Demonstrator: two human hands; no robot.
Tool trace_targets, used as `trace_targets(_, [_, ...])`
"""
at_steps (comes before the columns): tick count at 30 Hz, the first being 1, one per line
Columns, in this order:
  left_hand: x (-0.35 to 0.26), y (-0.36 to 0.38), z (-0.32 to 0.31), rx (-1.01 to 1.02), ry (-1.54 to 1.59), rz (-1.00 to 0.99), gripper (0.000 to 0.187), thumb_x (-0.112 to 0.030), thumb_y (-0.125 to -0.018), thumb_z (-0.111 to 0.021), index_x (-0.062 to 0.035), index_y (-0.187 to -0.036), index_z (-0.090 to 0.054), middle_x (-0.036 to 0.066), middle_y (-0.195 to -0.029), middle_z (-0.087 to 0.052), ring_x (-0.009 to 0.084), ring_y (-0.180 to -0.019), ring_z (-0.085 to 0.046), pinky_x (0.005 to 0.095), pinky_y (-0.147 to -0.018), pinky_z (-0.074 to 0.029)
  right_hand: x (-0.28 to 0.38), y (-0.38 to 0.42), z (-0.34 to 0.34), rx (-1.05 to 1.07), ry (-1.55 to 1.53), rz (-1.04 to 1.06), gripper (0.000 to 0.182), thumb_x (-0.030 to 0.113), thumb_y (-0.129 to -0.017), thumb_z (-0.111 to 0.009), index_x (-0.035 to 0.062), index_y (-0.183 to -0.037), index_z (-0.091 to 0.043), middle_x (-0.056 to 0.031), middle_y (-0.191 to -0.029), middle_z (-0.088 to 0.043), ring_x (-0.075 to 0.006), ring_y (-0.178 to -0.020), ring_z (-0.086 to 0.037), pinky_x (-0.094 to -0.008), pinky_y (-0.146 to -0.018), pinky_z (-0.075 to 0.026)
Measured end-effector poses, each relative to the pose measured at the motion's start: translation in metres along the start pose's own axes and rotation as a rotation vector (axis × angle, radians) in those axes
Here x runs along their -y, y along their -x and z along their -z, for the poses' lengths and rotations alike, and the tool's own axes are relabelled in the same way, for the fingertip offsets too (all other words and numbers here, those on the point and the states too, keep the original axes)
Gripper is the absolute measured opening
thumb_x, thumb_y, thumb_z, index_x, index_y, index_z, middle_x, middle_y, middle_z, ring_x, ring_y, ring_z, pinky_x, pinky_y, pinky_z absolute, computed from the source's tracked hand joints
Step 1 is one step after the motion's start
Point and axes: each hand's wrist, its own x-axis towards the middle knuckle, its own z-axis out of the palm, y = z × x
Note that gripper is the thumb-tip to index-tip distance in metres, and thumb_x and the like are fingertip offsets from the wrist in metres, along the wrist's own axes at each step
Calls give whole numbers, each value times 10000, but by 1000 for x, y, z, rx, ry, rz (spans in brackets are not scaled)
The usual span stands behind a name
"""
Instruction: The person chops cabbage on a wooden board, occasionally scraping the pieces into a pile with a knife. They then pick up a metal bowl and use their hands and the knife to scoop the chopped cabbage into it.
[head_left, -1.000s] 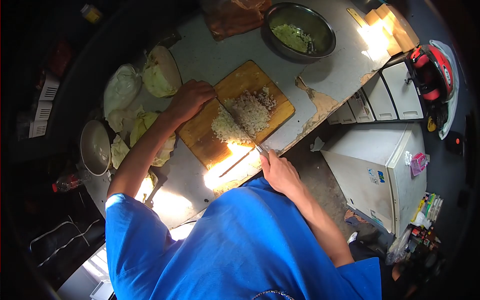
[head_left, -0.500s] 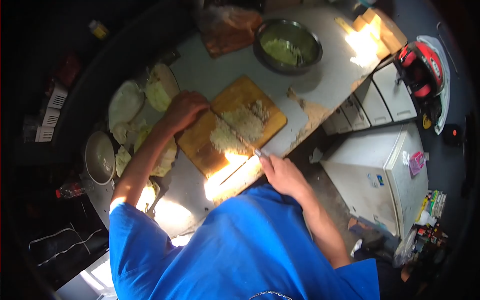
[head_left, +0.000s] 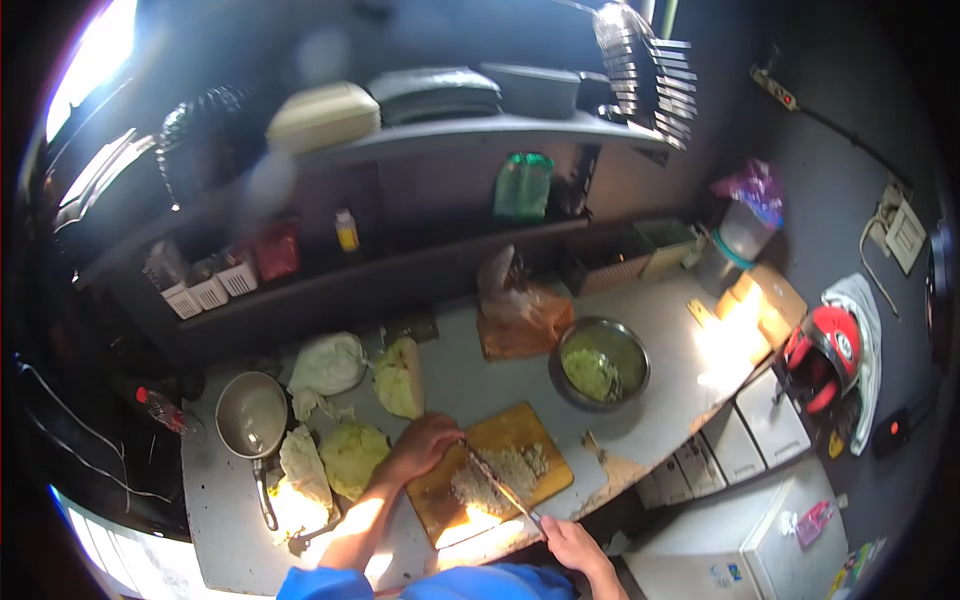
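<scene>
My right hand [head_left: 572,548] is closed around the handle of a long knife [head_left: 502,487] at the front edge of a wooden cutting board [head_left: 430,500]. At the blade's far end, my left hand [head_left: 428,446] has its fingers together on the tip. The blade slants across a pile of finely chopped pale vegetable [head_left: 525,470], probably cabbage. To the left of my left hand lie a piece of cabbage [head_left: 354,458] and a cut cabbage [head_left: 400,378]. A steel bowl [head_left: 640,385] behind the board contains chopped greens.
A saucepan [head_left: 240,385] and a white bag [head_left: 330,362] are on the table's left. An orange-brown plastic bag [head_left: 525,325] sits behind the board. Above runs a shelf [head_left: 450,135] with trays. A fridge [head_left: 690,555] and a red helmet [head_left: 832,345] are at the right.
The view has tilted up, so the shelves and wall now show and the table appears lower. Both hands stay on the knife over the chopped pile.
</scene>
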Motion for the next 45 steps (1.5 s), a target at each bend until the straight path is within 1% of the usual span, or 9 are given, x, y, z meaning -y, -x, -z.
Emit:
trace_targets(13, [-47,101,-42,-255,-92,99,284,-146,-826,-735,-100,-1105,-723,93,-1088,-668,308,-1083,-627,413,-904,-536,-9,-41,69,307,298,18,609,602,-1033,-414,89,-939,-728,-178,-774,-659,-340,-804,-660,-428,-748,-508])
trace_targets(17, [-90,105,-10,-47,1,665,239,-177,-839,-683,-129,-1071,-718,136,-1022,-672,343,-935,-652,432,-802,-538,9,-52,78,287,296,176,492,544,-977,-587,89,-1092,-733,-201,-758,-681,-356,-754,-680,-434,-689,-510])
trace_targets(18, [-69,104,-19,-266,-205,205,218,-173,-863,-662,-110,-1062,-725,156,-1023,-680,345,-889,-655,436,-768,-543,16,-52,79,284,318,165,490,536,-971,-598,84,-1109,-726,-200,-760,-682,-362,-756,-681,-438,-689,-510])
trace_targets(27, [-117,74,-61,-775,253,720,242,-141,-939,-659,-24,-1144,-713,155,-1066,-708,273,-935,-701,351,-838,-558,25,-49,35,216,-6,167,369,366,-1043,-534,3,-1076,-592,-256,-791,-623,-483,-790,-604,-482,-692,-477])
trace_targets(30, [-123,89,-98,-777,442,803,187,-119,-940,-703,35,-1041,-730,100,-954,-717,115,-804,-674,259,-725,-543,18,-42,18,232,-75,125,346,328,-1063,-504,-5,-1068,-597,-210,-755,-633,-415,-737,-633,-458,-681,-488])
trace_targets(35, [-116,108,-125,-676,-237,733,448,-238,-901,-756,12,-1261,-662,243,-1057,-692,388,-943,-687,407,-825,-559,-7,-39,-2,280,-253,180,331,330,-1089,-486,15,-1141,-574,-13,-766,-585,-76,-570,-529,-257,-489,-434])
trace_targets(39, [-132,90,-136,-186,-98,1026,879,-514,-916,-673,51,-1516,-366,315,-1219,-609,448,-1198,-570,460,-1007,-482,2,-30,-7,245,-147,154,298,258,-1071,-475,-6,-1190,-543,-233,-889,-670,-446,-851,-666,-479,-777,-504])
trace_targets(41, [-130,85,-147,-145,-133,914,841,-451,-971,-615,124,-1502,-308,303,-1556,-344,448,-1455,-323,500,-1221,-255,0,-29,-9,253,-125,151,301,257,-1072,-472,-8,-1198,-536,-246,-913,-669,-466,-877,-657,-488,-789,-500])
trace_targets(45, [-118,86,-147,-172,-178,842,778,-412,-989,-600,79,-1520,-313,290,-1554,-360,439,-1461,-318,516,-1214,-259,-7,-30,-7,212,-149,172,322,286,-1069,-485,-8,-1190,-541,-250,-892,-669,-466,-861,-662,-488,-771,-501])
